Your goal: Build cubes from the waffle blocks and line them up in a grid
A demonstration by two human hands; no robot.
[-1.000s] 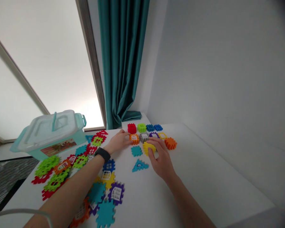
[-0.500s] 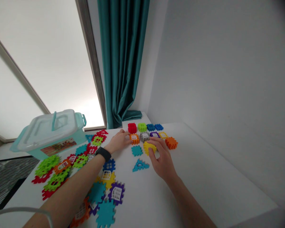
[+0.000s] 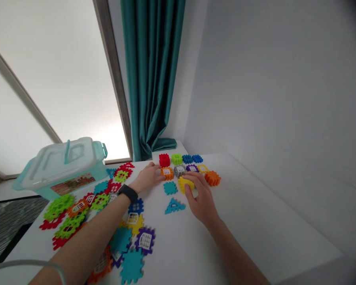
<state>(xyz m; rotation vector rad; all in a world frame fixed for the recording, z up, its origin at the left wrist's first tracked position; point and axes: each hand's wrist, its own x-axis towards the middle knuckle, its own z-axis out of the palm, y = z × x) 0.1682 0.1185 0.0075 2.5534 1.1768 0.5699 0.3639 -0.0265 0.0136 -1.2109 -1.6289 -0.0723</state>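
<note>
My left hand, a black band on its wrist, rests on the table with fingers apart, their tips against the left side of an orange window tile stack. Thumb and fingers of my right hand curve around a yellow stack of notched plastic tiles, partly hidden by that hand. Close by stand a grey window tile stack and a purple window tile. Nearer to me lie a light-blue square tile and a light-blue triangular piece.
Behind are red, green and blue stacks; an orange stack stands to the right. Loose mixed tiles spread under and beside my left forearm. A lidded turquoise box stands at left, with a wall along the right.
Both hands stay at the same stacks, with hardly any movement. The view has shifted very slightly.
</note>
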